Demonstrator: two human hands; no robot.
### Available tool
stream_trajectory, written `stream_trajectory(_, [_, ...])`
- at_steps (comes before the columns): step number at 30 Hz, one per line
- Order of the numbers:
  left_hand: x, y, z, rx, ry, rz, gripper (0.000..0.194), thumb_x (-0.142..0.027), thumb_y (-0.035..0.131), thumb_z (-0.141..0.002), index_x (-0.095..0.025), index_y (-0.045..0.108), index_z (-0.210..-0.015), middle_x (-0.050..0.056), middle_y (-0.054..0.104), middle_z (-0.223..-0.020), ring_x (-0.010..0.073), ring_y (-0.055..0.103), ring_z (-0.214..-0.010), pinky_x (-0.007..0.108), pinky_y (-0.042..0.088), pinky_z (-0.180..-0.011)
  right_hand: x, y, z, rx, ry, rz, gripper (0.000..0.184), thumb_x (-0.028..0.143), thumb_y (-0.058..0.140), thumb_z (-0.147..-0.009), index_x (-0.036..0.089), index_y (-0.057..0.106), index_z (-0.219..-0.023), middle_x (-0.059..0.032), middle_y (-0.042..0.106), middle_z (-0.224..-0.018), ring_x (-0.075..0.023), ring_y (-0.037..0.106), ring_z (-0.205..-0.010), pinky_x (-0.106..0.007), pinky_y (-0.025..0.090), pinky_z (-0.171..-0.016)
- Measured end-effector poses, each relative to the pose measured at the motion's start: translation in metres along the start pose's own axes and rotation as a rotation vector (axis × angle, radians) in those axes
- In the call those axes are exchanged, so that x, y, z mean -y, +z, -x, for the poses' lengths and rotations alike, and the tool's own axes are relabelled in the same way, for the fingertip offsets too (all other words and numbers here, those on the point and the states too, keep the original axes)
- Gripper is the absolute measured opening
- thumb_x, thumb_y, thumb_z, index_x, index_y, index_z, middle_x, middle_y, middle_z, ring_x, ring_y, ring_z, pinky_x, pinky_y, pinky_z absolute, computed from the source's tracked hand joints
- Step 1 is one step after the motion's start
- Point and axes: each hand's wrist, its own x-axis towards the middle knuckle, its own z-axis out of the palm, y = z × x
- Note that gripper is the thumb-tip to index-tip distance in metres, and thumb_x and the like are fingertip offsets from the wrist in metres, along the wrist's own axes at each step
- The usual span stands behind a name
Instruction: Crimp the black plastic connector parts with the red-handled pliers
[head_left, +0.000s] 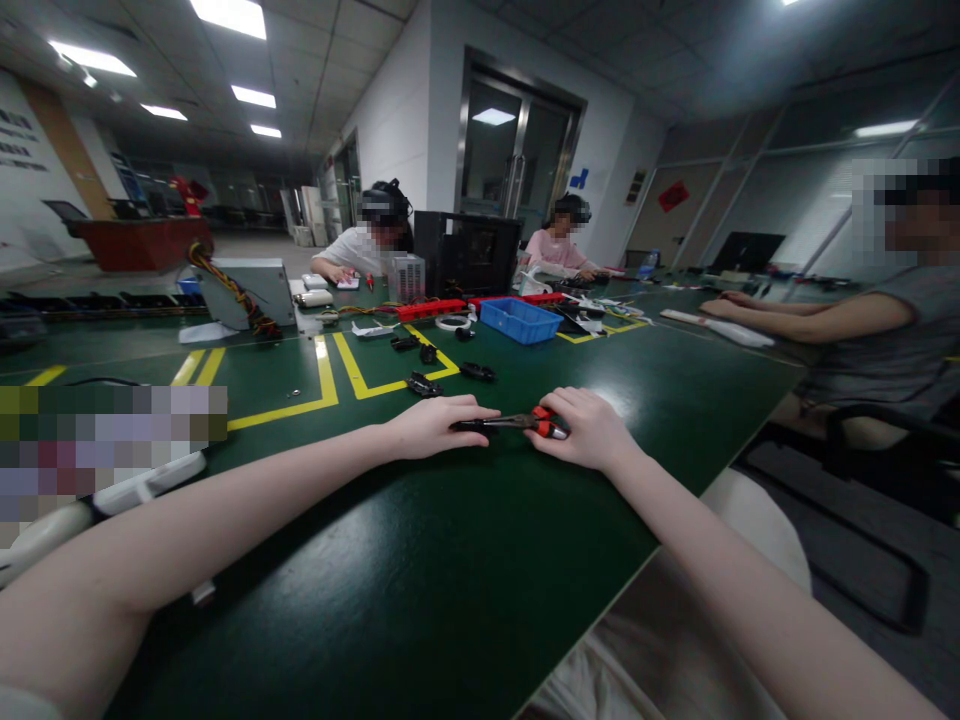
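Observation:
My right hand (585,428) is closed around the red and black handles of needle-nose pliers (516,421), whose metal jaws point left. My left hand (435,425) pinches a small black part (480,428) between thumb and fingers. The pliers' tip reaches this part; whether the jaws grip it I cannot tell. Both hands are low over the green table (375,580). Just beyond my left hand lie several similar black pieces, among them one black piece (424,384) close to my knuckles and another black piece (477,372) further right.
A blue plastic bin (519,320) stands beyond the hands, near red strips (431,310) and loose cables. Yellow tape (360,375) marks the tabletop. At the left sits a power supply (247,290) with bundled wires. Co-workers sit across the table and at the right.

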Motion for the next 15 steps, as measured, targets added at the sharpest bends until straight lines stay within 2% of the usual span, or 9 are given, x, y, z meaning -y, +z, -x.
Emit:
stream_trajectory(7, [0.003, 0.0022, 0.0006, -0.03, 0.013, -0.006, 0.048, -0.037, 0.058, -0.091, -0.023, 0.048, -0.136, 0.006, 0.058, -0.109, 0.018, 0.059, -0.093, 0.027, 0.045, -0.08, 0.0004, 0.0, 0.0, 0.026, 0.026, -0.02, 0.03, 0.047, 0.059, -0.08, 0.018, 0.058, -0.082, -0.0054, 0.061, -0.076, -0.0175, 0.056, -0.068, -0.03, 0.039, -0.063])
stream_trajectory(15, [-0.0002, -0.0007, 0.0002, 0.002, 0.011, -0.038, 0.045, -0.038, 0.052, -0.095, -0.023, 0.049, -0.136, 0.006, 0.059, -0.102, 0.0173, 0.06, -0.087, 0.025, 0.044, -0.075, 0.0019, -0.0018, -0.0003, 0.037, 0.025, -0.025, 0.028, 0.046, 0.058, -0.08, 0.019, 0.057, -0.08, -0.0055, 0.061, -0.076, -0.0176, 0.056, -0.068, -0.03, 0.039, -0.063])
